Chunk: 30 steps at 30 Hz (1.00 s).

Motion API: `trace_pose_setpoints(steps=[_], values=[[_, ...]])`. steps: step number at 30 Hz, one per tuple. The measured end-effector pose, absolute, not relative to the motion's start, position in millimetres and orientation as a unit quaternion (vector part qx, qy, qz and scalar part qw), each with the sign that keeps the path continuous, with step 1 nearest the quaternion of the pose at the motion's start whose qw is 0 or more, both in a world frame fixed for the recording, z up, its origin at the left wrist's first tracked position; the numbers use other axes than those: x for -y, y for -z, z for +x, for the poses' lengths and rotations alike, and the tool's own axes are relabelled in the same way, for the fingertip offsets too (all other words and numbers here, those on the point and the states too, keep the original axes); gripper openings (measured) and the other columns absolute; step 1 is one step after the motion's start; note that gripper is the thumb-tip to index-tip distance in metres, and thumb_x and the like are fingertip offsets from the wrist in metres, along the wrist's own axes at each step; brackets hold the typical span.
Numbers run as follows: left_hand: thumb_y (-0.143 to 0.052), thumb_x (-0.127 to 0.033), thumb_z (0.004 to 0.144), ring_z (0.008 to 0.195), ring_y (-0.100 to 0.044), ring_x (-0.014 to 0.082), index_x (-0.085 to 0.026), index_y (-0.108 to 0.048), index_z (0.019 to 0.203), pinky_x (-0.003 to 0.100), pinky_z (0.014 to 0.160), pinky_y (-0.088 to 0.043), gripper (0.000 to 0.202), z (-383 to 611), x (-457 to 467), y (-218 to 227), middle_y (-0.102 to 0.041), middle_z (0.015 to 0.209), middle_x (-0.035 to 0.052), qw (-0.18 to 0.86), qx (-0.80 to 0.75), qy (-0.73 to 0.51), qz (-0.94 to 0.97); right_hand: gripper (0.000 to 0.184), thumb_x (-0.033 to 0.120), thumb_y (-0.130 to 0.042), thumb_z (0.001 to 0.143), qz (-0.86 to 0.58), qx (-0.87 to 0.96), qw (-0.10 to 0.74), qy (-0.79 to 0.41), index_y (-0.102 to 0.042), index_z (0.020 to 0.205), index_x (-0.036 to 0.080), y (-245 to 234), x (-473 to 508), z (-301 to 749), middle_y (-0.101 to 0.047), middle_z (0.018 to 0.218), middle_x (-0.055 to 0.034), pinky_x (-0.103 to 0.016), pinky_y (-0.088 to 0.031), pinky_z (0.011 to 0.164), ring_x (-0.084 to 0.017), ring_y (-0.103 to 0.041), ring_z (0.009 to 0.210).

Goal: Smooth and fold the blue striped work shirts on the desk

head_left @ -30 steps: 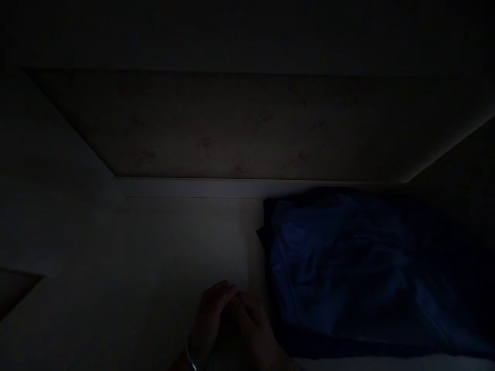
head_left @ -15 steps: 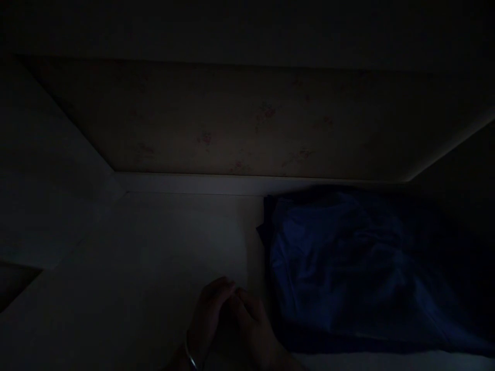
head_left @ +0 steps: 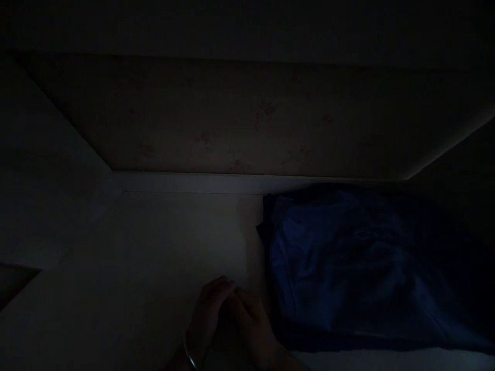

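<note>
Low in the dim head view, my left hand (head_left: 207, 312) and my right hand (head_left: 253, 322) meet at their fingertips above a pale surface (head_left: 185, 232). Both have curled, pinched fingers. Whatever lies between the fingertips, if anything, is too dark to make out. A shiny bracelet (head_left: 188, 353) circles my left wrist. Just to the right of my right hand lies a folded dark blue cloth (head_left: 348, 268) with a glossy, wrinkled top. My hands seem apart from it.
Behind the surface runs a pale ledge (head_left: 193, 182), below a panel with faint reddish flowers (head_left: 266, 111). A pale side wall (head_left: 46, 170) stands at the left, with a dark opening (head_left: 15, 281) low at its edge. Light edges the panel's right side.
My hands stay nearly where they were, with fingertips still together. The view has shifted very slightly; the blue cloth has not moved.
</note>
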<state>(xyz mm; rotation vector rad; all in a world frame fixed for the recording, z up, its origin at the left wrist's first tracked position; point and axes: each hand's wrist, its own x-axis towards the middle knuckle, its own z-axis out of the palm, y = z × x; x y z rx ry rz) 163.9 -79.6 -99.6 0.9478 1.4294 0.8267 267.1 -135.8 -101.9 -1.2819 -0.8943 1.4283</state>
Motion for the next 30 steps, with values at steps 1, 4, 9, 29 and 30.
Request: trace_pose_setpoints(steps=[1, 4, 9, 29, 30], values=[[-0.079, -0.048, 0.045, 0.093, -0.066, 0.0278, -0.021, -0.069, 0.065, 0.04, 0.089, -0.052, 0.035, 164.1, 79.5, 98.6, -0.074, 0.083, 0.0057, 0.578, -0.613, -0.353, 0.407, 0.048, 0.061, -0.048, 0.088, -0.526, 0.37, 0.493, -0.586, -0.057, 0.075, 0.016, 102.5, 135.9, 267.0, -0.045, 0.071, 0.0017, -0.022, -0.035, 0.061, -0.011, -0.039, 0.067], [-0.078, -0.049, 0.045, 0.092, -0.067, 0.0287, -0.02, -0.069, 0.063, 0.041, 0.088, -0.052, 0.035, 164.7, 79.0, 96.1, -0.074, 0.081, 0.0062, 0.582, -0.612, -0.343, 0.412, 0.047, 0.059, -0.047, 0.09, -0.517, 0.37, 0.498, -0.59, -0.06, 0.08, 0.015, 104.1, 136.5, 267.4, -0.049, 0.074, 0.0006, -0.022, -0.036, 0.063, -0.011, -0.042, 0.069], [-0.078, -0.049, 0.047, 0.092, -0.067, 0.0286, -0.02, -0.068, 0.063, 0.041, 0.088, -0.052, 0.035, 164.6, 78.9, 98.4, -0.074, 0.081, 0.0065, 0.587, -0.604, -0.341, 0.417, 0.049, 0.062, -0.047, 0.088, -0.523, 0.368, 0.488, -0.594, -0.057, 0.076, 0.015, 103.6, 136.5, 268.2, -0.047, 0.072, 0.001, -0.023, -0.035, 0.061, -0.011, -0.04, 0.067], [-0.078, -0.048, 0.043, 0.091, -0.066, 0.0288, -0.021, -0.071, 0.064, 0.041, 0.087, -0.053, 0.035, 162.5, 78.8, 101.0, -0.075, 0.083, 0.0074, 0.576, -0.619, -0.343, 0.408, 0.048, 0.06, -0.047, 0.09, -0.524, 0.368, 0.489, -0.593, -0.061, 0.079, 0.015, 103.1, 136.8, 267.6, -0.05, 0.073, 0.0002, -0.023, -0.037, 0.063, -0.012, -0.044, 0.07], [-0.078, -0.048, 0.042, 0.092, -0.066, 0.0289, -0.02, -0.071, 0.064, 0.041, 0.087, -0.052, 0.036, 162.7, 78.9, 100.6, -0.075, 0.083, 0.0076, 0.574, -0.621, -0.344, 0.408, 0.047, 0.059, -0.047, 0.09, -0.522, 0.37, 0.49, -0.592, -0.061, 0.08, 0.015, 104.1, 137.0, 267.6, -0.05, 0.074, 0.0002, -0.023, -0.037, 0.063, -0.012, -0.044, 0.071]])
